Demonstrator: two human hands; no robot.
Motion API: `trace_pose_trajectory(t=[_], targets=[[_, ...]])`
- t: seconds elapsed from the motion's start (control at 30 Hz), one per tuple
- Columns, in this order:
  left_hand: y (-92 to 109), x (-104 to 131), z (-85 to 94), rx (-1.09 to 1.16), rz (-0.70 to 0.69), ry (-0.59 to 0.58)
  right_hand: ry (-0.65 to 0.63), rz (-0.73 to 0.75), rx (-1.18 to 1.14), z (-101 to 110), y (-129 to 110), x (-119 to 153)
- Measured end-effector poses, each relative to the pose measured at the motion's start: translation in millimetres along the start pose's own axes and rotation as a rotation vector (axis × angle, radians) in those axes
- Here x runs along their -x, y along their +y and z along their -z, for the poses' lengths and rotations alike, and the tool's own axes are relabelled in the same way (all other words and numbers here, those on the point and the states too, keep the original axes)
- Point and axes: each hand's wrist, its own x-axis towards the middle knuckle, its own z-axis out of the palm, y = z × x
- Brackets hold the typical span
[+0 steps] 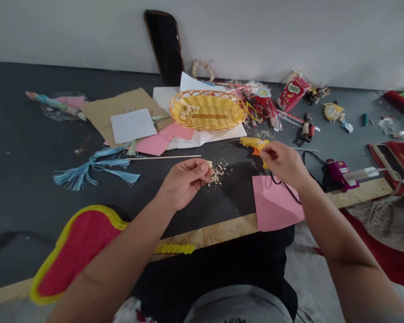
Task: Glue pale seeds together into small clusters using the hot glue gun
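Observation:
My left hand (pixel 189 179) is closed in a pinch around a small pale chip (pixel 209 164). Just under and beside those fingertips, a loose pile of similar cream-coloured chips (pixel 217 175) lies scattered on the dark tabletop. To the right, the fingers of my right hand (pixel 283 162) are closed at the handle of a yellow hot glue gun (pixel 254 142), whose nozzle points left. Its black cord runs below my hand, over a pink paper sheet (pixel 272 204) at the table's front edge. A thin wooden stick (pixel 164 157) lies behind my left hand.
Behind the hands stands a yellow woven basket (pixel 218 110) with a few pale chips inside. Papers, blue tassels (pixel 84 172) and a red-and-yellow shape (pixel 84 244) lie leftward. A phone (pixel 164 47) leans on the wall. Right are a red carton (pixel 292 93) and purple power block (pixel 341 175).

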Motion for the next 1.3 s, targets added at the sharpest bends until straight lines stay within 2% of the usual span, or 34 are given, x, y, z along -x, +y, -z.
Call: trace_pose_trajectory(t=[0.07, 0.17, 0.27, 0.37, 0.47, 0.57, 0.7, 0.8, 0.9, 0.97, 1.07, 1.17, 1.3], targets=[[-0.1, 1.4, -1.2, 0.019, -0.005, -0.031, -0.013, -0.129, 0.159, 1.1, 15.9, 6.6], [-0.8, 2.2, -1.8, 0.028, -0.013, -0.068, -0.129, -0.261, 0.202, -4.9, 27.0, 10.5], [-1.7, 1.1, -0.3, 0.007, -0.013, -0.061, -0.214, -0.318, 0.245, -10.0, 23.3, 3.8], [-1.4, -0.5, 0.8, -0.004, -0.006, -0.031, -0.235, -0.372, 0.302, -11.1, 17.4, -8.4], [0.3, -1.3, 0.4, -0.002, 0.003, -0.004, -0.226, -0.42, 0.237, -9.6, 19.0, -16.4], [2.0, -1.7, -0.3, 0.012, 0.003, 0.008, -0.154, -0.433, 0.049, -6.5, 26.1, -15.5], [3.3, -2.3, -0.4, 0.026, -0.013, 0.005, 0.006, -0.431, -0.513, -3.4, 27.3, -9.6], [3.9, -2.1, -0.2, 0.036, -0.017, 0.004, 0.087, -0.343, -0.965, -9.3, 17.6, -8.0], [3.9, -2.3, 0.8, 0.066, -0.014, 0.004, 0.086, -0.25, -1.208, -23.9, 6.3, -6.8], [3.5, -3.3, 2.2, 0.079, -0.011, 0.013, 0.03, -0.221, -1.246, -34.4, 1.5, -4.0], [2.8, -5.1, 4.7, 0.081, -0.008, 0.038, -0.166, -0.171, -1.274, -43.9, -0.1, 2.9], [2.5, -5.8, 5.9, 0.09, -0.004, 0.047, -0.338, -0.149, -1.304, -44.7, 1.2, 10.2], [2.1, -5.4, 5.8, 0.112, -0.011, 0.071, -0.428, -0.168, -1.324, -39.6, -3.4, 15.6]])
